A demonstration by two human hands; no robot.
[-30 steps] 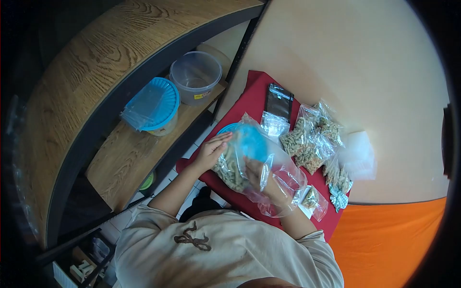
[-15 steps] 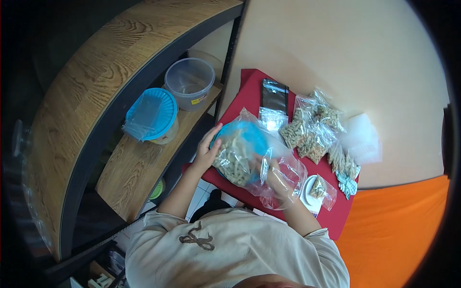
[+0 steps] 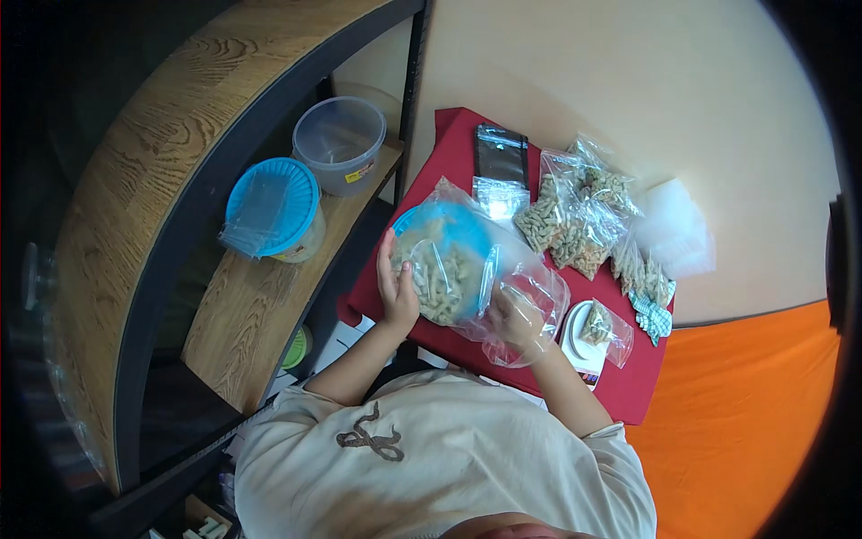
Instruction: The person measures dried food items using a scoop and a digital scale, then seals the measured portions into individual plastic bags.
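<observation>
A large clear plastic bag of pale green, stick-like pieces (image 3: 437,274) lies over a blue round lid (image 3: 461,225) on the red-covered table. My left hand (image 3: 398,286) rests against the bag's left side, fingers spread and thumb apart. Inside or behind the bag's loose clear plastic, at its right end, is my right hand (image 3: 516,316), its fingers curled together; what they hold is hard to make out. Just right of that hand, a small filled bag (image 3: 595,325) sits on a white scale (image 3: 579,352).
Several filled clear bags (image 3: 575,220) lie at the table's back right, near a checkered cloth (image 3: 653,316) and white plastic sheets (image 3: 673,229). A black pouch (image 3: 501,157) lies at the back. Left, a shelf (image 3: 256,310) holds a blue-lidded tub (image 3: 274,208) and an open clear tub (image 3: 339,144).
The view has shifted a little. My left hand has slid lower along the bag with its fingers more upright, and my right hand has drawn back slightly from the filled part.
</observation>
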